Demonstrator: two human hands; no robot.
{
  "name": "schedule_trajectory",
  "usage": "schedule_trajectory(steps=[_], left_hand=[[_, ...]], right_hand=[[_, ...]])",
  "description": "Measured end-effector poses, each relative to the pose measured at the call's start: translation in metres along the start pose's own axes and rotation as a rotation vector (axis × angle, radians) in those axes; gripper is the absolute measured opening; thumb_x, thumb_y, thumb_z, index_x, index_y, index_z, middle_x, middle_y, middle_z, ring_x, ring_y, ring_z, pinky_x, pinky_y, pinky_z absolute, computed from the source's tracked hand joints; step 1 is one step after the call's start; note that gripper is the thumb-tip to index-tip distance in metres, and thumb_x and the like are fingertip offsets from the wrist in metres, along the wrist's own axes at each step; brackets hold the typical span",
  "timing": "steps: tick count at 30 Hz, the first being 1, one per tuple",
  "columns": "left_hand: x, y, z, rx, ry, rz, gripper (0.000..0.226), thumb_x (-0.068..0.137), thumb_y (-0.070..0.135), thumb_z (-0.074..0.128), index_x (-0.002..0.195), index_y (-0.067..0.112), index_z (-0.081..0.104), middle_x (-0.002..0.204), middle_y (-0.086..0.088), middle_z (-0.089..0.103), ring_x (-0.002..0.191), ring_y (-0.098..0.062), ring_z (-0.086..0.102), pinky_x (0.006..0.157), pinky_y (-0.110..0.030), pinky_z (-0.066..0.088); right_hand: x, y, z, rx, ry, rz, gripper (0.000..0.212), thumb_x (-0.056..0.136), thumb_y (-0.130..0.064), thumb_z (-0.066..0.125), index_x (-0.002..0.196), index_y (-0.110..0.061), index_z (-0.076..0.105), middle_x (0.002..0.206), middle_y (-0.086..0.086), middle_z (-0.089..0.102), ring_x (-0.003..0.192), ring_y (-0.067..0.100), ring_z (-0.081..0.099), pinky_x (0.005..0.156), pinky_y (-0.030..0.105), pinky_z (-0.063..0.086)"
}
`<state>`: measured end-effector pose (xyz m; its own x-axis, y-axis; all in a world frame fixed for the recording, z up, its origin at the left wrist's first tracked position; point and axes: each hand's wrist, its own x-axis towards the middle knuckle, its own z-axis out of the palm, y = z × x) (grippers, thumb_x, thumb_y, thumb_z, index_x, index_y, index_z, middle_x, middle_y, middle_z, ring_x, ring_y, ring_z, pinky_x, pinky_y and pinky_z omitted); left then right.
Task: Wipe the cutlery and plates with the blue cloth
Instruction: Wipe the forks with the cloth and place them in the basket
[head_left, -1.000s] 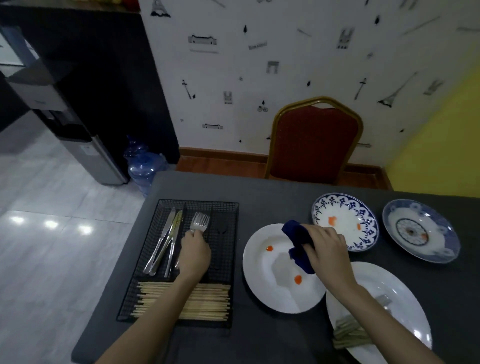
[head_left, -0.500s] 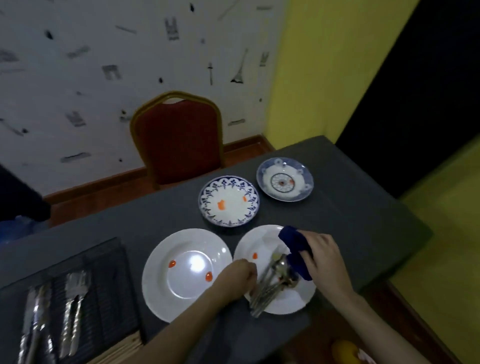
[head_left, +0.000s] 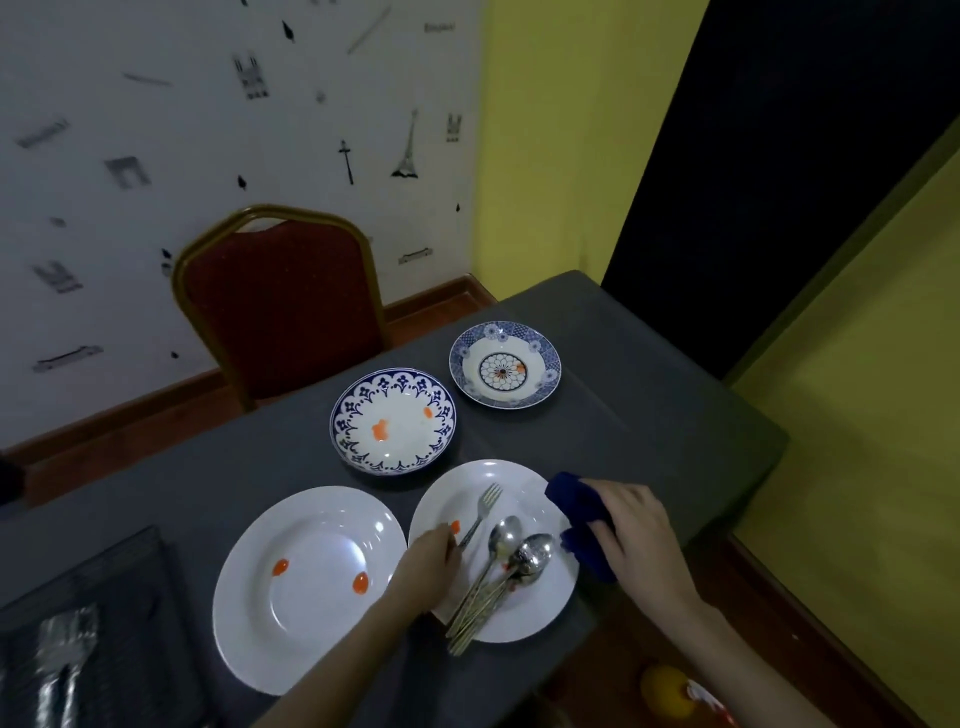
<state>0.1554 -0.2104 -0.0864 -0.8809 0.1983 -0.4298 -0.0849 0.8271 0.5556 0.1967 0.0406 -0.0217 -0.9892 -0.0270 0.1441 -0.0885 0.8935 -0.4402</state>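
My right hand (head_left: 636, 540) grips the bunched blue cloth (head_left: 579, 517) at the right rim of a white plate (head_left: 524, 480). On that plate lie a fork (head_left: 482, 512) and two spoons (head_left: 522, 551) with more cutlery handles under them, smeared red. My left hand (head_left: 428, 566) rests on the plate's left side, fingers pinching the fork's handle. A second white plate (head_left: 311, 587) with two red spots sits to the left. Behind stand a blue-rimmed plate (head_left: 393, 421) with orange spots and a blue patterned bowl (head_left: 505, 364).
The grey table (head_left: 649, 405) ends close to the right of my right hand. A black wire tray (head_left: 104, 613) with forks sits at the lower left. A red chair (head_left: 283, 301) stands behind the table. A yellow object (head_left: 667, 691) lies on the floor.
The view swung right from the wire tray to the plates. My left hand left the tray and now pinches a fork on the right plate. My right hand keeps the cloth.
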Motion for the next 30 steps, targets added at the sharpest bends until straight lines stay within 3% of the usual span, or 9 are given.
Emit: schedule_trajectory(steps=[3,7,13,19,22,25,28,30], left_hand=[[-0.011,0.002,-0.008,-0.142,-0.086,-0.070,0.019,0.103,0.024,0.036,0.103,0.010,0.049,0.098,-0.006,0.064,0.087,-0.018,0.061,0.078,-0.029,0.050],[-0.039,0.008,-0.041,-0.578,-0.071,-0.199,0.022,0.104,0.026,0.035,0.105,0.009,0.049,0.078,-0.004,0.060,0.065,-0.015,0.050,0.058,-0.023,0.043],[-0.082,-0.009,-0.109,-0.872,0.204,-0.182,0.025,0.102,0.018,0.037,0.104,0.004,0.057,0.069,-0.004,0.046,0.057,-0.013,0.039,0.052,-0.026,0.034],[-0.146,-0.041,-0.131,-0.998,0.275,-0.079,0.026,0.102,0.009,0.032,0.113,-0.004,0.052,0.072,-0.006,0.044,0.056,-0.012,0.040,0.053,-0.024,0.037],[-0.174,-0.058,-0.143,-1.012,0.331,-0.033,0.020,0.100,0.006,0.034,0.106,0.003,0.053,0.071,-0.004,0.045,0.055,-0.010,0.039,0.052,-0.022,0.035],[-0.196,-0.071,-0.146,-1.038,0.405,0.007,0.018,0.102,0.009,0.034,0.099,0.007,0.052,0.064,0.002,0.041,0.054,-0.008,0.036,0.050,-0.021,0.031],[-0.203,-0.074,-0.141,-1.068,0.531,-0.050,0.022,0.103,0.010,0.034,0.093,0.005,0.053,0.061,0.003,0.041,0.052,-0.008,0.036,0.048,-0.019,0.029],[-0.199,-0.074,-0.144,-1.101,0.597,-0.085,0.021,0.102,0.006,0.033,0.090,0.006,0.051,0.059,0.003,0.040,0.050,-0.008,0.033,0.045,-0.018,0.027]], right_hand=[[0.001,-0.002,0.001,0.004,0.001,-0.002,0.043,0.084,-0.007,0.063,0.123,-0.022,0.057,0.116,-0.011,0.062,0.101,0.012,0.049,0.087,0.028,0.040],[0.021,-0.028,0.003,0.033,-0.006,-0.081,0.043,0.086,-0.010,0.059,0.126,-0.026,0.053,0.118,-0.014,0.059,0.105,0.008,0.046,0.089,0.024,0.033],[0.062,-0.110,0.016,0.191,0.025,-0.335,0.040,0.087,-0.012,0.052,0.125,-0.023,0.053,0.119,-0.011,0.059,0.108,0.013,0.048,0.092,0.029,0.036],[0.053,-0.222,0.045,0.059,0.039,-0.833,0.040,0.082,-0.021,0.048,0.121,-0.016,0.058,0.114,-0.002,0.063,0.102,0.021,0.052,0.084,0.033,0.041],[0.048,-0.259,0.057,0.032,0.052,-1.019,0.044,0.077,-0.018,0.061,0.121,-0.014,0.059,0.115,0.001,0.064,0.100,0.024,0.053,0.080,0.038,0.047],[0.063,-0.281,0.061,-0.035,0.085,-1.063,0.043,0.075,-0.020,0.062,0.117,-0.011,0.061,0.109,0.004,0.066,0.093,0.027,0.056,0.071,0.039,0.048],[0.085,-0.291,0.066,-0.053,0.083,-0.975,0.049,0.065,-0.014,0.079,0.111,-0.011,0.063,0.101,0.006,0.068,0.085,0.029,0.056,0.067,0.038,0.045],[0.076,-0.297,0.071,-0.034,0.069,-0.992,0.053,0.061,-0.010,0.079,0.111,-0.012,0.064,0.102,0.003,0.068,0.086,0.028,0.056,0.067,0.038,0.044]])
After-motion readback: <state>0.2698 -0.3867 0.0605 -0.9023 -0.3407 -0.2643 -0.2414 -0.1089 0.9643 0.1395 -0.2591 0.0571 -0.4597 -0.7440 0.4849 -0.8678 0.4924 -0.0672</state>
